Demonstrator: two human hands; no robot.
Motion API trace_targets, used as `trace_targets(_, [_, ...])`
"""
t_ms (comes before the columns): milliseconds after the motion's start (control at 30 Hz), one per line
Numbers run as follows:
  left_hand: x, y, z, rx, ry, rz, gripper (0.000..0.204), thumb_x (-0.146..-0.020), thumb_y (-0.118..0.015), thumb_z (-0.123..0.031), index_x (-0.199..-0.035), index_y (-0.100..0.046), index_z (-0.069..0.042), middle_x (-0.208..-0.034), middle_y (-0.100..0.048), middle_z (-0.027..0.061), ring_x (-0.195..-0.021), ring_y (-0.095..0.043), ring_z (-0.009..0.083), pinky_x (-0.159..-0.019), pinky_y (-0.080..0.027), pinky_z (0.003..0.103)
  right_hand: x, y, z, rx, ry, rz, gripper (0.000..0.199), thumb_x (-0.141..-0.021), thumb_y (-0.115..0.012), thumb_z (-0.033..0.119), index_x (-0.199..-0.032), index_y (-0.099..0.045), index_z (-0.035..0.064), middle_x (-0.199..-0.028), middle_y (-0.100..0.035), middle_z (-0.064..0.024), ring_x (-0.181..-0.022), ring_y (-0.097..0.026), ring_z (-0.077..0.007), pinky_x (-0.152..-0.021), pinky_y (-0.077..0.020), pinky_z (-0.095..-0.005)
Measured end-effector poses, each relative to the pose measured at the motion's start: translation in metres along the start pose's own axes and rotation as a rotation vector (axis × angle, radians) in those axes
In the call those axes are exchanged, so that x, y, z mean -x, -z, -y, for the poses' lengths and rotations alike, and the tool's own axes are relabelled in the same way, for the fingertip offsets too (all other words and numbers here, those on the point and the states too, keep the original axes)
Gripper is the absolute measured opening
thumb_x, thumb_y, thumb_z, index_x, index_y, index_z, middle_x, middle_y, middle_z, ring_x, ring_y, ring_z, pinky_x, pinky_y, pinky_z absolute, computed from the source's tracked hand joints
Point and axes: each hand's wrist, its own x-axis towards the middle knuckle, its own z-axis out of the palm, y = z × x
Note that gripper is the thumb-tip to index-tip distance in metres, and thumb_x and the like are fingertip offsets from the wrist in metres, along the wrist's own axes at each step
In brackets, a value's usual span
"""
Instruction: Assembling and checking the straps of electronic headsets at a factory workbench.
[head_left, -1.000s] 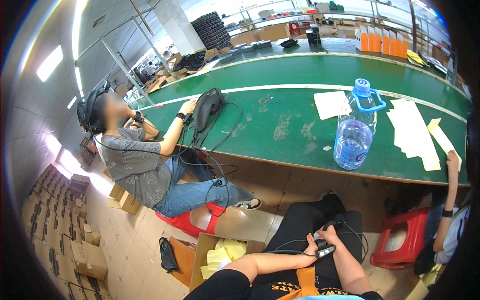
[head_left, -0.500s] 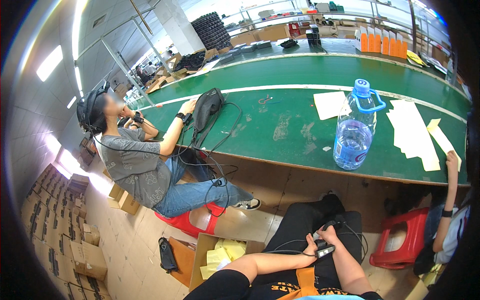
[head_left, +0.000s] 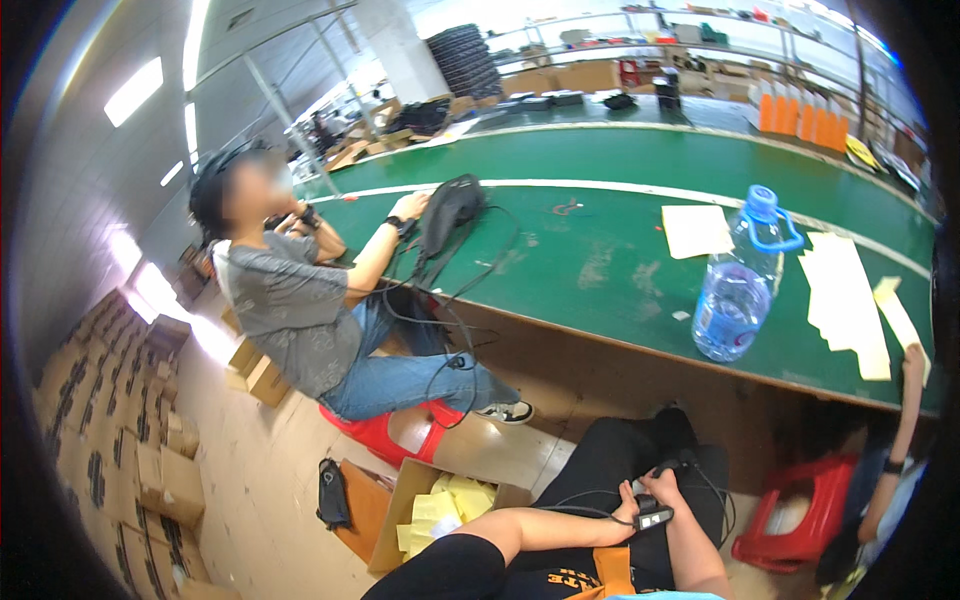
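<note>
My left hand [head_left: 626, 504] and my right hand [head_left: 661, 487] rest close together over my lap. A small black box-shaped device [head_left: 655, 517] with a cable lies between my left hand and my right wrist; how it is fastened I cannot make out. The fingers of my right hand curl in beside a dark thing [head_left: 674, 468] with thin black cables, too small to name. My left fingers point up beside the device, and their grip is unclear. On my thighs are black trousers [head_left: 588, 468].
A green workbench [head_left: 595, 310] carries a water bottle [head_left: 734, 308], yellow paper sheets [head_left: 842, 305] and a black bag [head_left: 452, 215]. A seated co-worker [head_left: 290, 300] touches the bag. Another person's hand [head_left: 912, 362] reaches in. Nearby stand a red stool [head_left: 795, 515] and a carton [head_left: 395, 520] of yellow paper.
The whole view has shifted, so the bench, bottle and co-worker sit lower and farther right. My hands stay together over my lap.
</note>
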Motion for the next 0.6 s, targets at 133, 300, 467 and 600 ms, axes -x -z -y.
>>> trace_targets(133, [0.023,-0.031,-0.008,0.066,-0.034,-0.124,0.075,-0.089,-0.015,-0.068,-0.143,-0.029,-0.018,-0.136,-0.044,0.0087,-0.123,-0.044,0.0231,-0.107,-0.031,0.033,-0.004,0.002,-0.002,0.001,-0.032,0.028,0.007,-0.075,-0.064,0.000,-0.070,-0.060,-0.0024,-0.060,-0.058,-0.0072,-0.052,-0.057,-0.0161,-0.048,-0.0442,-0.0301])
trace_targets(300, [0.032,-0.044,-0.008,0.168,-0.041,-0.144,0.063,-0.094,-0.022,-0.060,-0.145,-0.028,-0.022,-0.138,-0.041,0.0021,-0.125,-0.039,0.0193,-0.105,-0.028,0.028,-0.002,0.002,0.000,-0.024,-0.053,0.015,0.005,-0.075,-0.064,0.000,-0.072,-0.061,-0.0032,-0.061,-0.059,-0.0078,-0.051,-0.057,-0.0163,-0.048,-0.0437,-0.0306])
trace_targets(467, [0.004,-0.014,0.001,0.114,-0.023,-0.025,0.068,-0.092,-0.021,-0.064,-0.145,-0.027,-0.022,-0.139,-0.040,0.0038,-0.126,-0.039,0.0210,-0.107,-0.027,0.030,0.001,0.001,0.005,0.001,-0.085,0.011,0.005,-0.075,-0.065,0.000,-0.073,-0.061,-0.0024,-0.062,-0.059,-0.0074,-0.051,-0.056,-0.0162,-0.047,-0.0434,-0.0306])
trace_targets(600, [-0.012,0.004,0.006,0.100,-0.028,0.021,0.071,-0.090,-0.021,-0.066,-0.145,-0.026,-0.022,-0.140,-0.039,0.0051,-0.127,-0.038,0.0224,-0.108,-0.026,0.032,0.001,0.002,0.007,0.031,-0.073,0.002,0.005,-0.075,-0.065,0.001,-0.073,-0.061,-0.0018,-0.062,-0.059,-0.0073,-0.051,-0.056,-0.0158,-0.047,-0.0432,-0.0300])
